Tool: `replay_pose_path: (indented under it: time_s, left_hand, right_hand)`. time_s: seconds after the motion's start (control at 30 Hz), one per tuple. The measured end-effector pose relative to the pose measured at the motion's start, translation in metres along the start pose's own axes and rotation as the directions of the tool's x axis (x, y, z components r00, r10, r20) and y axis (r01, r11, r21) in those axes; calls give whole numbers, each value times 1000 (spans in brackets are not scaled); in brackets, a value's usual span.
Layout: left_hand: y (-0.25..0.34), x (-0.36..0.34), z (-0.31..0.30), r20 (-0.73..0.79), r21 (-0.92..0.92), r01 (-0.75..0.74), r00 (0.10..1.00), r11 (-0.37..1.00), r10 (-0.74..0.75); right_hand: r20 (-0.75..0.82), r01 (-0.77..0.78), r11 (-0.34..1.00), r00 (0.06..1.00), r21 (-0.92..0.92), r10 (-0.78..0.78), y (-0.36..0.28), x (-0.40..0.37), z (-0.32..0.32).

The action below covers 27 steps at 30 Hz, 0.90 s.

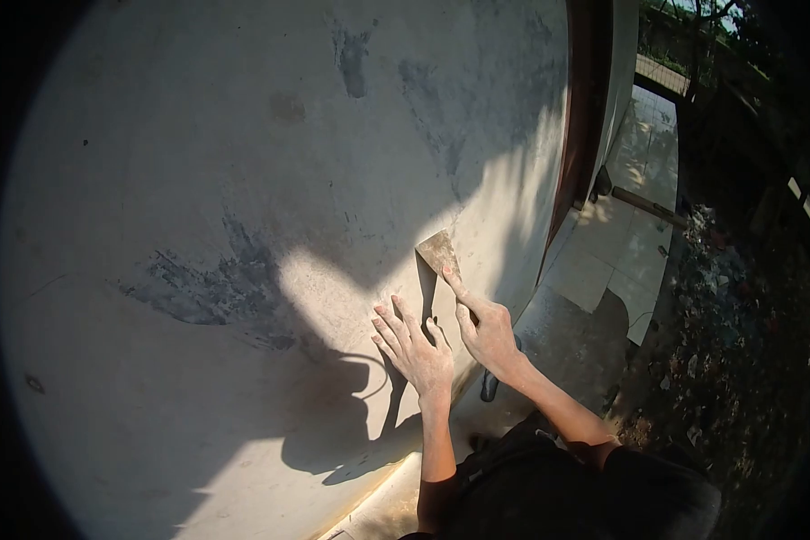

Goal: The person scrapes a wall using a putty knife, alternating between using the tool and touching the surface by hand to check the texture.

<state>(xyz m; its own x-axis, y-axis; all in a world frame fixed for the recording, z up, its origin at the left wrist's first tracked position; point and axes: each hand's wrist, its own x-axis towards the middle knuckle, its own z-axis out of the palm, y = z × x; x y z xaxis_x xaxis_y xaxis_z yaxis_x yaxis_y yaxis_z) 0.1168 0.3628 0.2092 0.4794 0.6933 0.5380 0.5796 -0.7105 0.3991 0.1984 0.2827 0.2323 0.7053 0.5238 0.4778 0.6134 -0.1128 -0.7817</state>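
Note:
A pale plastered wall [189, 387] fills the left and middle of the view, with dark rough patches on it. My right hand [488, 331] is closed round a scraper [437, 251], its index finger laid along the blade. The blade's wide edge is at the wall surface, in a sunlit strip; its handle is mostly hidden in my grip. Just left of it, my left hand [416, 349] rests on the wall with its fingers spread and holds nothing. Dust coats both hands.
A brown door frame [585, 117] stands at the wall's right edge. Beyond it lie pale floor tiles [585, 270] with a wooden-looking bar [646, 206] across them. Rubble and debris [706, 315] cover the ground at the right.

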Motion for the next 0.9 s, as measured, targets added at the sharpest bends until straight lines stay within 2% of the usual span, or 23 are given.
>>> replay_pose_path:
  time_s: [0.13,0.27,0.4,0.47,0.5,0.63,0.73,0.9]
  left_hand:
    - [-6,-2,5,-7,-21,-7,1000,1000,6]
    - [-2,-2,4,10,-6,1,1000,1000,-1]
    - [-4,-3,2,-1,-16,-21,1000,1000,21]
    - [-7,-2,5,-17,-10,-34,999,999,34]
    - [-8,-3,6,-6,-7,-29,1000,1000,29]
    - [-6,-3,4,7,-12,-19,1000,1000,19]
    - [-2,-2,-2,26,-24,-1,1000,1000,2]
    - [-7,-3,-1,24,-18,-21,999,1000,21]
  right_hand:
    - [55,11,997,998,-71,-7,16,-18,7]
    - [-2,8,998,1000,-57,-9,-5,9,-7]
    - [4,44,996,999,-72,-43,11,-12,1]
    - [39,40,997,999,-71,-37,17,-23,6]
    - [63,-12,989,998,-145,21,17,-20,3]
    - [65,-17,988,998,-154,27,19,-22,0]
    - [55,-73,997,996,-4,73,13,-29,7]
    - [15,-24,999,1000,-35,24,16,-30,13]
